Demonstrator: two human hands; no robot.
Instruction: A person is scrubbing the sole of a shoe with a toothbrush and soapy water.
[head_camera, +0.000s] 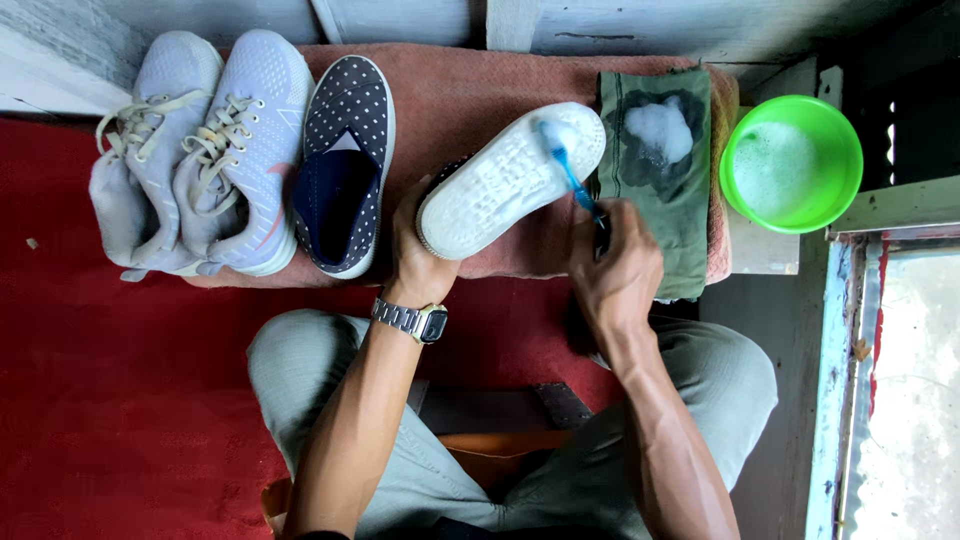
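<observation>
My left hand (415, 245) grips a slip-on shoe (510, 178) turned sole up, its white rubber sole facing me. A blue toothbrush (568, 168) is held in my right hand (615, 265), with its bristles pressed on the sole near the toe, where there is some foam. The matching dark dotted slip-on shoe (345, 165) lies upright to the left on a pinkish towel (450, 90). A metal wristwatch (412, 320) is on my left wrist.
A pair of light grey lace-up sneakers (200, 150) lies at the far left. A green cloth (655, 150) with a blob of foam lies right of the shoe. A green bowl (835, 125) of soapy water stands at the far right. Red carpet (120, 380) covers the floor.
</observation>
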